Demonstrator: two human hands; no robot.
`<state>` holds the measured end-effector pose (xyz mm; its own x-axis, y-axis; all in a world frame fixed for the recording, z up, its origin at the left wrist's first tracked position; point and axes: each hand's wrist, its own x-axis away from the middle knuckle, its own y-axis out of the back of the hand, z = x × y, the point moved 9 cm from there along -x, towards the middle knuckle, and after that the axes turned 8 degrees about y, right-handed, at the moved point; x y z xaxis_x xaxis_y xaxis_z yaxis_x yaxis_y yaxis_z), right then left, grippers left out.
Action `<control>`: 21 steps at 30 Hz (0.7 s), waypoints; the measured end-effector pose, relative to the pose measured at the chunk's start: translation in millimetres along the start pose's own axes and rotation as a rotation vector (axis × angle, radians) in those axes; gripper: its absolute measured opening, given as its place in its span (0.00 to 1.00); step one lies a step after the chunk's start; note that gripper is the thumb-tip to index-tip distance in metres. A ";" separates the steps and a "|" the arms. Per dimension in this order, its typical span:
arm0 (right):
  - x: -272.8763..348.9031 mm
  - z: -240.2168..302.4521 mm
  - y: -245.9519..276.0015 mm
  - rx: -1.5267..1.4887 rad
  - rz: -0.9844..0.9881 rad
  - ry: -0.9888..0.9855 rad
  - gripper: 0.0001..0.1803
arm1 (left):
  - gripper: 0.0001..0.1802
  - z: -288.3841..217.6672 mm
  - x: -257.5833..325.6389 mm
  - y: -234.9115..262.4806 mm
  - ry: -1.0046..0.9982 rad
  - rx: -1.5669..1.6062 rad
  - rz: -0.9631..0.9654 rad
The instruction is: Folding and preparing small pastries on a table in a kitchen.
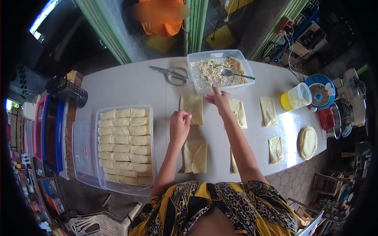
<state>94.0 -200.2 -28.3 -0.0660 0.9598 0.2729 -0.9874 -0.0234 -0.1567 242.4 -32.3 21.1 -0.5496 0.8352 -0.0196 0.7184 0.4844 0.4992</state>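
Observation:
My left hand (180, 121) has its fingers curled in at the left edge of a pale folded dough wrapper (192, 107); whether it pinches anything is hidden. My right hand (219, 99) hovers with fingers apart, between that wrapper and the filling box. This clear plastic box (191, 74) holds crumbly pale filling (212, 72) and a metal spoon (232, 73). Below the first wrapper lies another folded wrapper (195, 158). Partly behind my right forearm is a third wrapper (238, 112). More folded wrappers (269, 111) lie farther right.
A clear box (152, 118) of rolled dough pieces (125, 138) stands at left, beside its lid (83, 153). Scissors (173, 74) lie near the filling box. On the right are a tub of yellow liquid (289, 100), a round wrapper stack (308, 142) and a blue fan (321, 91).

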 end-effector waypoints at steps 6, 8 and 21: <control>-34.8 -9.3 -6.5 -0.153 -0.043 -0.103 0.31 | 0.08 -1.0 -3.8 -9.6 -0.042 -0.157 -0.025; -40.4 -12.0 -5.9 -0.181 0.005 -0.060 0.31 | 0.08 1.1 -14.1 -8.7 -0.055 -0.147 -0.041; 63.2 78.3 8.8 0.420 -0.139 0.863 0.20 | 0.16 30.4 -37.4 28.5 -0.218 -0.377 -0.312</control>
<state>69.9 -161.6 61.9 0.0180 0.8325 -0.5537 -0.9603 0.1685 0.2221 296.4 -41.9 9.7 -0.5822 0.7205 -0.3767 0.3098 0.6249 0.7166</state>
